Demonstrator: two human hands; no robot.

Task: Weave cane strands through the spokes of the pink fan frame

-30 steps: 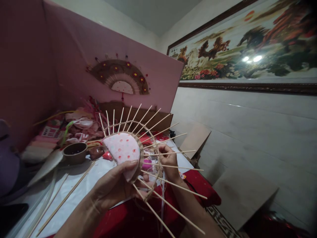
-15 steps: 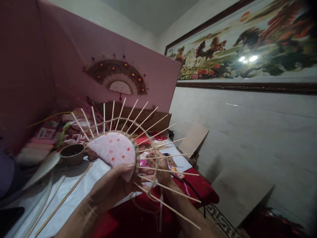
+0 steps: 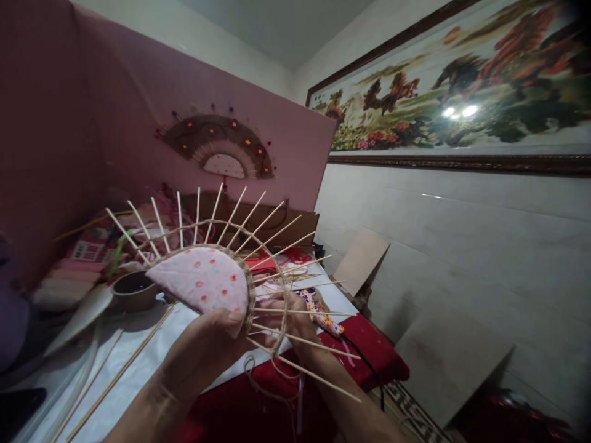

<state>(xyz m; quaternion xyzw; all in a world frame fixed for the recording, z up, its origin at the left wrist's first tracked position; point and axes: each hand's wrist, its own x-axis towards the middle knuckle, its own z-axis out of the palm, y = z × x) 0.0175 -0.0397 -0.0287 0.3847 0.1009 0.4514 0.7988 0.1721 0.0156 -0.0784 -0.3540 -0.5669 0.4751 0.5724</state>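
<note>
A half-round fan frame [image 3: 203,280] hangs before me, covered in pale cloth with red dots, its thin sticks fanning up and right. Its lower corner is gripped by my left hand [image 3: 198,351], the thumb pressed on the cloth. Brown twine [image 3: 264,244] is woven along the cloth's curved edge, and a looser ring of it crosses the sticks farther out. Behind the right-hand sticks, my right hand [image 3: 298,326] has its fingers drawn together near the woven edge; what they pinch is hidden. A loose twine tail [image 3: 272,394] dangles below.
A brown bowl [image 3: 135,294] stands left of the frame, near a heap of cloth [image 3: 74,274]. Loose sticks [image 3: 122,369] lie on the white table cover. A flower-patterned strip [image 3: 325,317] is at right. A finished fan [image 3: 221,144] hangs on the pink panel.
The fan frame has shifted a little left in view with my left hand. My right hand's fingers have moved left and slightly down behind the sticks, toward the woven edge.
</note>
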